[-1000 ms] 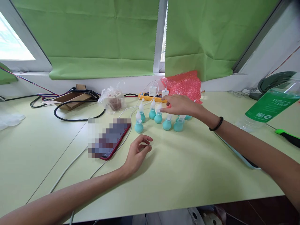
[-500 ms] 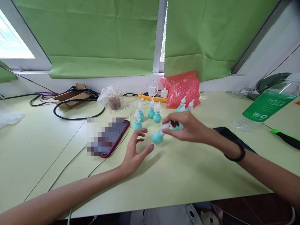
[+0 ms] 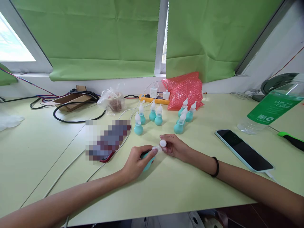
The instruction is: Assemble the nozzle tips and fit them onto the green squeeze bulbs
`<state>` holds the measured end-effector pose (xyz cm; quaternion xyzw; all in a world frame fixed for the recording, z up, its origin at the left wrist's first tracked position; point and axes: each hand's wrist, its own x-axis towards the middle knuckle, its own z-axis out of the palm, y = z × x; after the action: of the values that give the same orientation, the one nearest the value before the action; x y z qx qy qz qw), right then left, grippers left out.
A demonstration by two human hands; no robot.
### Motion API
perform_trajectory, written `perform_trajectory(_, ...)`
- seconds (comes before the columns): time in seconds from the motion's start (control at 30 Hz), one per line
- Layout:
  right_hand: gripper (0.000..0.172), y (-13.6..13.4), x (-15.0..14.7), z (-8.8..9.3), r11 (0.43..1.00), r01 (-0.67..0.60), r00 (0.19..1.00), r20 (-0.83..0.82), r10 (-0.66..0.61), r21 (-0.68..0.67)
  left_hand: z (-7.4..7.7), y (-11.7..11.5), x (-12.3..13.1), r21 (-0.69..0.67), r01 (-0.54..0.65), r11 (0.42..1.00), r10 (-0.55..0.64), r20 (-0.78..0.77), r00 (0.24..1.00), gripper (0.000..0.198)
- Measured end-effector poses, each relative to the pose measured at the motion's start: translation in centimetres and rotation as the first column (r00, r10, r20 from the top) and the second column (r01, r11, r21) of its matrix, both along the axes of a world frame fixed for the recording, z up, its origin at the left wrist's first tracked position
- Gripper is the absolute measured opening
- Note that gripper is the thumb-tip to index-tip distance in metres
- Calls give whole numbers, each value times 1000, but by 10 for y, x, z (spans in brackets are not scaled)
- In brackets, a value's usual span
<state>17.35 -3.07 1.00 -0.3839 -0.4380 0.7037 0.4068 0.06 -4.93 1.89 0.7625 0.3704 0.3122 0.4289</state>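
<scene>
My left hand (image 3: 139, 160) is closed around the turquoise bulb (image 3: 148, 163) of a nasal aspirator just above the table. A clear tip piece (image 3: 157, 148) juts from between its thumb and fingers toward the right. A small white round cap (image 3: 162, 143) is pinched in my right hand (image 3: 174, 145), right by that clear tip; I cannot tell whether the two touch. Behind my hands stand several more aspirators with turquoise bulbs and frosted pointed tips, one group (image 3: 158, 119) left of centre and another (image 3: 179, 127) to the right.
A phone in a red case (image 3: 110, 155) lies left, and a pale-cased phone (image 3: 244, 150) right. Farther right are a green-labelled bottle (image 3: 273, 107) and a green-black handle (image 3: 294, 141). Pink bubble wrap (image 3: 185, 91), a power strip (image 3: 161, 100) and black cables (image 3: 55, 110) lie at the back.
My right hand has brought the aspirator down toward me. My left hand has closed on its bulb, and the right now pinches a white cap beside the clear tip.
</scene>
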Motion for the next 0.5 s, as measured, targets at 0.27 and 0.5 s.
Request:
perform_trajectory(0.27, 20, 2, 2, -10, 777, 213, 784, 372, -498, 592, 1, 2, -5, -21, -96, 995, 97, 62, 993, 24)
perform_trajectory(0.5, 20, -2, 2, -12, 653, -21, 682, 489, -544, 757, 2, 4, -3, -96, -133, 986, 143, 108, 984, 21)
